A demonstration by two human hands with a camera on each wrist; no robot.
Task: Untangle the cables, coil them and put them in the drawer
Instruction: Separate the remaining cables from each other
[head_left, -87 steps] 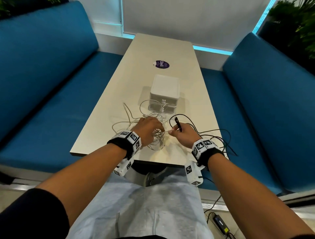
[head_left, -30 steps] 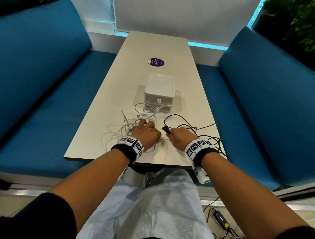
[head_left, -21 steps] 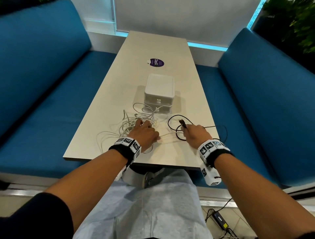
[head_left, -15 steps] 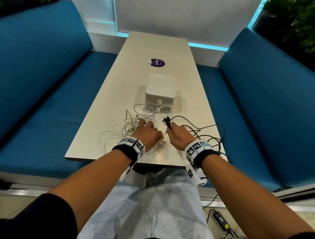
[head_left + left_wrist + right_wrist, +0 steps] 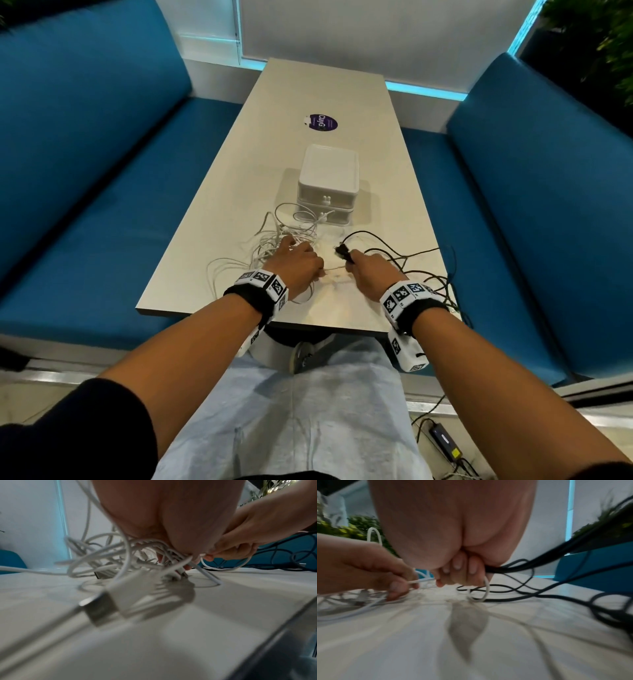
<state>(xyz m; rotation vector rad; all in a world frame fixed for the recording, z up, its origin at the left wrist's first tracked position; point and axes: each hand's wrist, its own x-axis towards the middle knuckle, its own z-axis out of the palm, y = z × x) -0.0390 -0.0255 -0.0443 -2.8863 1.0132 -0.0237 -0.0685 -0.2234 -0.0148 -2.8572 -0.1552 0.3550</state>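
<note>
A tangle of white cable [image 5: 286, 236] lies on the table [image 5: 318, 147] under my left hand [image 5: 298, 263], which pinches a white strand [image 5: 419, 580] at its thumb side. Beside it my right hand [image 5: 366, 270] is curled round the black cable [image 5: 414, 260], whose black plug [image 5: 342, 254] sticks out past the fingers. A white loop [image 5: 485, 589] also hangs from those fingers. A short white strand runs between the two hands. In the left wrist view a white USB plug [image 5: 109, 601] lies blurred near the camera. The white two-drawer unit [image 5: 327, 192] stands behind, both drawers closed.
Black cable loops [image 5: 442, 287] spill over the table's right edge. A purple round sticker [image 5: 322, 122] lies farther back. Blue benches [image 5: 102, 205] flank the table. A power adapter [image 5: 445, 442] lies on the floor at lower right.
My right hand swung out to the right with the black plug, then came back beside the left hand. The left hand stayed on the white tangle.
</note>
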